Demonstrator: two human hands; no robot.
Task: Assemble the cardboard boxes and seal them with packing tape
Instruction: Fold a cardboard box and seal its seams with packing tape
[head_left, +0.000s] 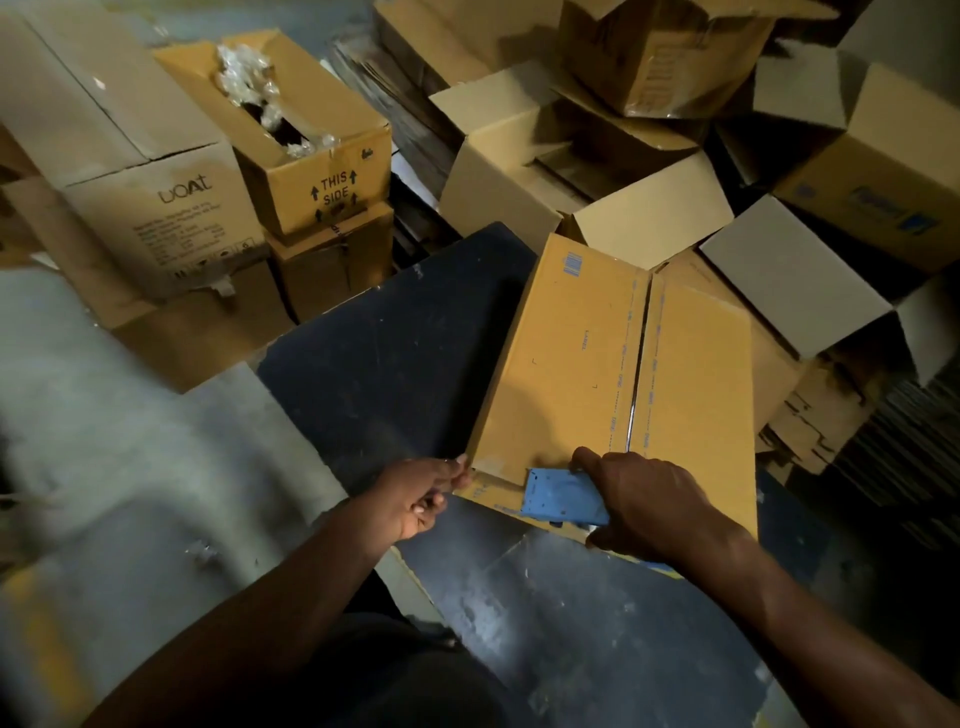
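Observation:
A yellow-brown cardboard box (582, 364) lies on a dark blue table (395, 343), its two top flaps folded down and meeting along a centre seam (636, 374). My right hand (649, 499) grips a blue tape dispenser (561, 496) pressed against the box's near end, below the seam. My left hand (421, 499) pinches the box's near left corner with thumb and fingers. Whether tape is laid on the seam I cannot tell.
Several open and closed cardboard boxes crowd the far side: a box marked "THIS SIDE" (322, 171) with plastic wrap inside, a grey printed box (156, 208), open boxes (561, 156) behind and to the right (795, 280). Flattened cardboard stacks (831, 415) lie at the right.

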